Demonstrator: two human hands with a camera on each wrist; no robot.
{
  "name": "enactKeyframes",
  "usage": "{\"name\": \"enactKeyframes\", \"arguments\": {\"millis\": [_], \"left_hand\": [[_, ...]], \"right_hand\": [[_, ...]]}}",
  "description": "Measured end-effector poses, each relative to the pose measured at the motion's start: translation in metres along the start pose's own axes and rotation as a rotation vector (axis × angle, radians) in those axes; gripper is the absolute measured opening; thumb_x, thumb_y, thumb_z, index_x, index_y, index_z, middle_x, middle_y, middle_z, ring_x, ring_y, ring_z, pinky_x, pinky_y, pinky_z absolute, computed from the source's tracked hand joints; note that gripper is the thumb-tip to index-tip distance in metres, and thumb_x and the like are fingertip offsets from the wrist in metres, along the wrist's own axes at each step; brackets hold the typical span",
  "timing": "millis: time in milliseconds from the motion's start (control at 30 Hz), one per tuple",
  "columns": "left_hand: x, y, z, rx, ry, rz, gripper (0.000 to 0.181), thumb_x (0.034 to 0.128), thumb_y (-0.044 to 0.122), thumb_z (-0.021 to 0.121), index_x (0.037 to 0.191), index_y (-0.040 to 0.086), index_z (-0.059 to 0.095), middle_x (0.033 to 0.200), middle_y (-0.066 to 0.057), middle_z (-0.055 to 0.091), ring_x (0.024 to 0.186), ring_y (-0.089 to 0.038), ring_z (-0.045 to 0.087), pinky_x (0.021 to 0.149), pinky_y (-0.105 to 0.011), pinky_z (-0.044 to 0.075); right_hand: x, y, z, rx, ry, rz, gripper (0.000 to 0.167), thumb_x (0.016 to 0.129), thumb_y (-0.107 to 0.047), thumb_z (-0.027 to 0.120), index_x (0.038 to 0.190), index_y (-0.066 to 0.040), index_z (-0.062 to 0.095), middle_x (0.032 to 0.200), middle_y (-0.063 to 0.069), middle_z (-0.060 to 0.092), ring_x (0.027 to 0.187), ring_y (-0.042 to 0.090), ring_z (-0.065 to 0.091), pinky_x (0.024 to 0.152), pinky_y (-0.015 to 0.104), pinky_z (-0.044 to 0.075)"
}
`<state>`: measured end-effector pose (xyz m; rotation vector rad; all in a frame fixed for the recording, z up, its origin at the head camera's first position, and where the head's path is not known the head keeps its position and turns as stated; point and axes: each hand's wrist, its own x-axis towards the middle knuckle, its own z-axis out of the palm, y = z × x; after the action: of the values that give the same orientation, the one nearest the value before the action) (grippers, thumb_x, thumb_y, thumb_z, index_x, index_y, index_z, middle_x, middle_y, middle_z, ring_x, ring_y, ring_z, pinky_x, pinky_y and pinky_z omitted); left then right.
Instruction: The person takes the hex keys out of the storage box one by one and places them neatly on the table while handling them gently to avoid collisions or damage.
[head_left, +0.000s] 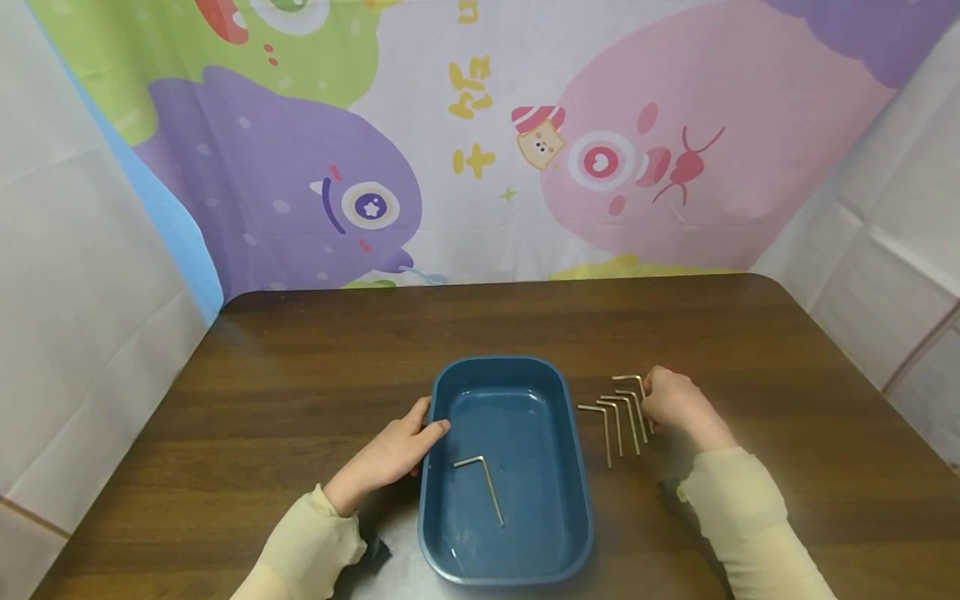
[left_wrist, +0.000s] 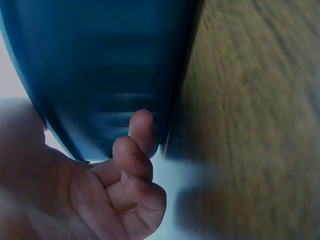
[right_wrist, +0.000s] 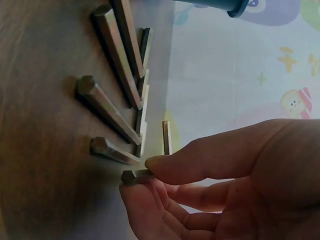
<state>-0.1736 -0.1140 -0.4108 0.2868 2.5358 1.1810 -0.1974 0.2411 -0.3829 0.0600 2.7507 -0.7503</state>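
A blue rectangular tray (head_left: 517,433) stands on the table, with one L-shaped hex key (head_left: 491,490) lying inside. My left hand (head_left: 393,448) grips the tray's left side, thumb over the rim and the other fingers outside against the wall. To the right of the tray, my right hand (head_left: 677,407) pinches a hex key (right_wrist: 135,176) between thumb and index finger; its short arm sticks out past the thumb in the right wrist view. Beside that hand several more hex keys (head_left: 607,437) lie in a slanting row on the table, brass-toned, with short arms pointing left.
The brown wooden table (head_left: 337,333) reaches back to a cartoon-printed curtain (head_left: 480,233). White cloth (head_left: 90,250) hangs at the left side, and more hangs at the right.
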Motion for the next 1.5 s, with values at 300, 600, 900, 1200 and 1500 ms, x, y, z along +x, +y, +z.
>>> {"name": "enactKeyframes", "arguments": {"millis": [300,600,900,1200,1500], "left_hand": [[0.0008,-0.0031,0.0011,0.007,-0.003,-0.005,0.05,0.0927,0.034,0.045,0.136,0.012,0.034,0.053,-0.004,0.049,0.046,-0.016,0.047,0.052,-0.029,0.04],[0.0001,-0.0024,0.0004,-0.004,-0.009,-0.008,0.049,0.0931,0.032,0.045,0.136,0.012,0.034,0.054,-0.004,0.049,0.046,-0.016,0.047,0.052,-0.029,0.04],[-0.0004,-0.0013,0.0001,0.001,-0.005,-0.005,0.05,0.0923,0.035,0.045,0.136,0.011,0.035,0.054,-0.004,0.049,0.046,-0.016,0.047,0.052,-0.029,0.04],[0.0002,-0.0014,0.0003,0.002,-0.001,-0.018,0.049,0.0923,0.033,0.045,0.135,0.012,0.036,0.053,-0.004,0.049,0.046,-0.016,0.047,0.052,-0.029,0.04],[0.0003,-0.0008,0.0,-0.002,-0.002,-0.011,0.048,0.0928,0.032,0.045,0.135,0.011,0.035,0.055,-0.004,0.05,0.047,-0.016,0.047,0.052,-0.03,0.04]], "right_hand": [[0.0031,0.0055,0.0033,0.039,-0.027,0.027,0.029,0.069,0.007,0.041,0.096,0.012,0.047,0.086,0.02,0.05,0.062,0.021,0.053,0.054,0.029,0.052],[0.0042,0.0061,0.004,0.052,-0.057,0.056,0.02,0.07,0.009,0.041,0.09,0.009,0.046,0.08,0.015,0.046,0.059,0.019,0.054,0.053,0.028,0.052],[0.0019,0.0045,0.004,0.067,-0.066,0.075,0.025,0.071,0.008,0.041,0.096,0.011,0.044,0.083,0.015,0.045,0.06,0.019,0.056,0.054,0.029,0.052],[0.0044,0.0051,0.0065,0.072,-0.05,0.097,0.027,0.072,0.009,0.044,0.098,0.012,0.044,0.083,0.016,0.047,0.062,0.02,0.056,0.053,0.028,0.052],[0.0016,0.004,0.0056,0.069,-0.043,0.084,0.024,0.073,0.009,0.045,0.096,0.012,0.043,0.082,0.016,0.047,0.064,0.021,0.053,0.054,0.03,0.052]]}}
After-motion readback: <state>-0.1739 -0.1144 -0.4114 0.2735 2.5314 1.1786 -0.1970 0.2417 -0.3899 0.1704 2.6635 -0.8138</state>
